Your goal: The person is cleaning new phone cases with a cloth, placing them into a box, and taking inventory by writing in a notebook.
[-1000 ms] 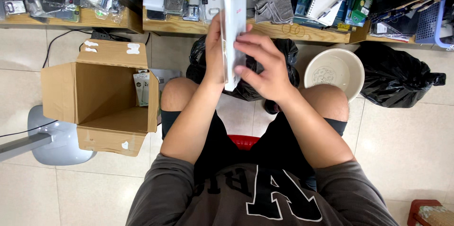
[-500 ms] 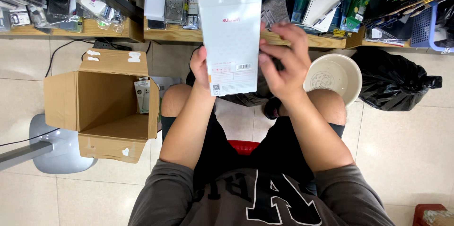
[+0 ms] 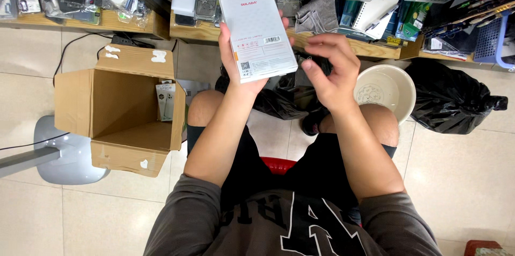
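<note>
My left hand (image 3: 236, 68) holds a flat white retail package (image 3: 257, 31) upright in front of me, its printed back facing the camera. My right hand (image 3: 330, 71) hovers just to the right of the package, fingers loosely curled, touching nothing. I sit on a red stool (image 3: 279, 165) with both knees bare. An open brown cardboard box (image 3: 115, 111) stands on the floor to my left, with a small packaged item (image 3: 165, 100) leaning against its far side.
Low wooden shelves (image 3: 134, 23) crowded with packaged goods run along the top. A white plastic bucket (image 3: 389, 87) and a black bag (image 3: 456, 100) sit at the right. Another black bag (image 3: 279, 100) lies between my knees. A grey stand base (image 3: 59, 154) is at the left.
The package has turned from edge-on to flat, back side facing me, and tilted slightly. My right hand has let go of it and moved off to the right; the left hand alone holds it.
</note>
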